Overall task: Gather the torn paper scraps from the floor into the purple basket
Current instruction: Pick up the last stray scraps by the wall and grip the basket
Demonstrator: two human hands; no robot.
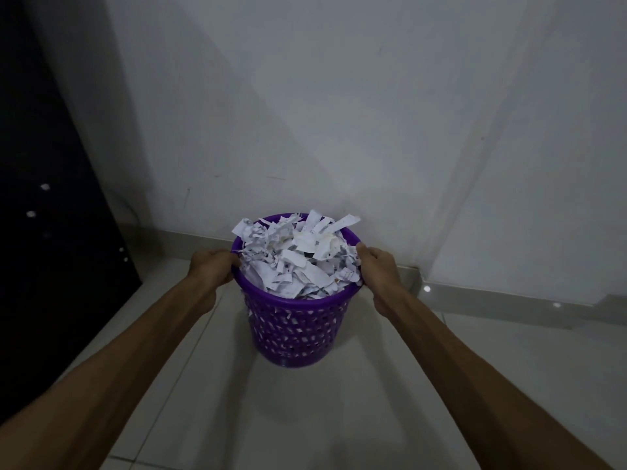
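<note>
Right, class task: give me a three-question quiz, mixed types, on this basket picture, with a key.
1. True or false: both hands grip the rim of the purple basket.
2. Multiple choice: the paper scraps are A) scattered over the floor, B) heaped above the rim, C) absent.
3. Fill in: behind the basket stands a white ____.

Key:
1. True: left hand, right hand.
2. B
3. wall

We find no text, label, brand or number that we can read. The paper scraps [298,262] heaped in the purple basket [291,330] carry small dark specks that may be print, too blurred for us to make out.
</note>
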